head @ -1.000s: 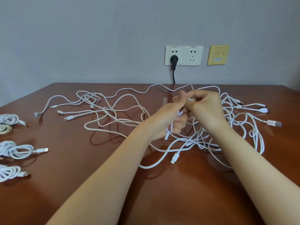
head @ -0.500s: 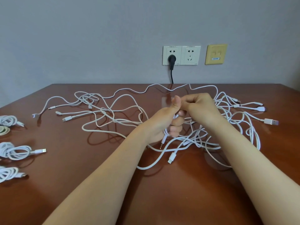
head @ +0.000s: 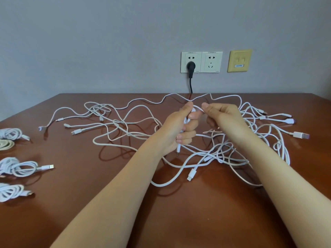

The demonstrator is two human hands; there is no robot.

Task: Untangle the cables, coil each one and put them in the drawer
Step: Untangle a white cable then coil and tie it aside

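A tangle of several white cables (head: 136,130) sprawls across the middle and right of the brown table (head: 179,221). My left hand (head: 180,129) is raised above the tangle and grips one white cable (head: 196,107) in its curled fingers, the plug end hanging below the fist. My right hand (head: 223,116) pinches the same cable between thumb and forefinger, just right of the left thumb. The short stretch between the two hands is slightly arched. No drawer is in view.
Several coiled white cables lie at the table's left edge: one (head: 10,134), one (head: 19,167), one (head: 10,191), and a cream coil (head: 5,144). A black plug (head: 191,66) sits in a wall socket; its cord drops behind the table.
My hands have drawn slightly apart, exposing a short stretch of cable between them. The left fist now holds more cable.
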